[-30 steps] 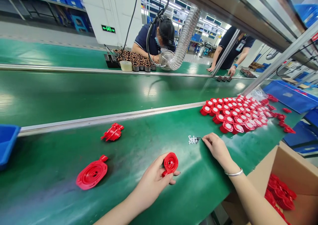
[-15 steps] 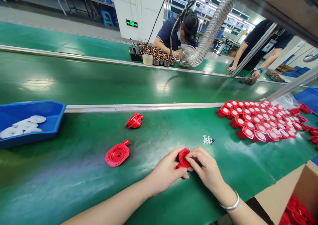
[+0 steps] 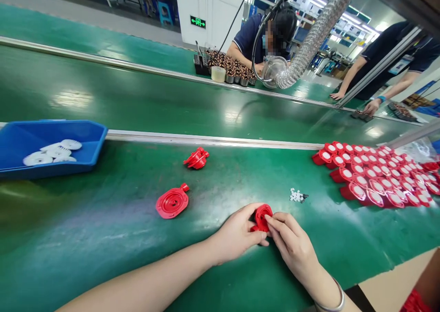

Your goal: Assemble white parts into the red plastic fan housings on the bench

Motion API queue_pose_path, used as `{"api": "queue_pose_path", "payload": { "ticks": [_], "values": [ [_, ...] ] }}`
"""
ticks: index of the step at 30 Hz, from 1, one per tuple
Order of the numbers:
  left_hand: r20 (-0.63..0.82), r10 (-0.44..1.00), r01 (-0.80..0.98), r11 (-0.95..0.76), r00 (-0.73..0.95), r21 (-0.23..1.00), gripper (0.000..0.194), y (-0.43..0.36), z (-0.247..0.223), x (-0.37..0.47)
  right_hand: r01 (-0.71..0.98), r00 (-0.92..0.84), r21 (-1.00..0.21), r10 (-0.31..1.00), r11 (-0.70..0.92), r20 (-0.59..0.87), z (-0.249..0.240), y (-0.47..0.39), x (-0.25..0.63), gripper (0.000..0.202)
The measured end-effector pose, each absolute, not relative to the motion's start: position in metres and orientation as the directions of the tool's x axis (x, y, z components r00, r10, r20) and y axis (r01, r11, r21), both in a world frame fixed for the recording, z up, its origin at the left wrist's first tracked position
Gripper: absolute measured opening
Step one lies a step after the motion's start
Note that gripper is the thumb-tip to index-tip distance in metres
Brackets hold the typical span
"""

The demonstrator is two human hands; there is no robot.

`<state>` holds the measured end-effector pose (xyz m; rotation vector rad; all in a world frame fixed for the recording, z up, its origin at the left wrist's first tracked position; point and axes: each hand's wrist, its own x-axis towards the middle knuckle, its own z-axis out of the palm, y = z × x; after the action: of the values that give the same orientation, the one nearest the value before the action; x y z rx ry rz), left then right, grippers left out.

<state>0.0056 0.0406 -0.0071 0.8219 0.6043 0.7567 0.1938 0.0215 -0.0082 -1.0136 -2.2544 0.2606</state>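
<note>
My left hand (image 3: 237, 234) is closed around a round red plastic housing (image 3: 261, 214), its ringed face turned up toward me. The bent fingers of my right hand (image 3: 294, 241) are pinched together at the middle of that face; whatever they hold, if anything, is hidden. To the left on the green bench lies a flat red plastic cover (image 3: 172, 203) with concentric rings and a short spout. Behind it are red plastic parts (image 3: 197, 158) close together. A small cluster of white and black pieces (image 3: 297, 195) lies beyond my right hand.
A blue bin (image 3: 68, 167) with white toothed discs (image 3: 51, 152) stands at the left. Rows of red parts with white round tops (image 3: 374, 174) fill the right side. A cardboard box (image 3: 395, 280) is at lower right. Two people work across the bench, near a flexible metal duct (image 3: 319, 32).
The camera view has shifted, so the bench items appear further right and slightly higher. Both hands stay at the red housing, with the right fingers still at its centre.
</note>
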Motion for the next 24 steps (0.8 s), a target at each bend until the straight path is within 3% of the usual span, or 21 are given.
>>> {"api": "queue_pose_path", "payload": {
  "ticks": [8,14,17,20,24],
  "values": [
    [-0.183,0.793,-0.373,0.459,0.581,0.806,0.049,0.041,-0.009,0.005,0.705,-0.57,-0.235,0.732,0.669,0.373,-0.012,0.01,0.198,0.062],
    [-0.165,0.809,-0.343,0.411,0.565,0.845,0.047,0.042,-0.003,0.006,0.703,-0.434,-0.365,0.774,0.611,0.461,-0.008,0.002,0.198,0.064],
    [-0.193,0.811,-0.247,0.38,0.552,0.892,0.042,0.041,-0.002,0.008,0.67,-0.403,-0.429,0.782,0.606,0.475,-0.001,0.0,0.197,0.063],
    [-0.24,0.797,-0.103,0.352,0.554,0.93,0.049,0.039,-0.006,0.008,0.597,-0.472,-0.438,0.735,0.673,0.487,0.006,0.001,0.195,0.064],
    [-0.254,0.769,0.048,0.281,0.586,0.959,0.057,0.036,-0.021,0.005,0.575,-0.599,-0.289,0.635,0.765,0.488,0.005,0.007,0.194,0.064]
  ]
}}
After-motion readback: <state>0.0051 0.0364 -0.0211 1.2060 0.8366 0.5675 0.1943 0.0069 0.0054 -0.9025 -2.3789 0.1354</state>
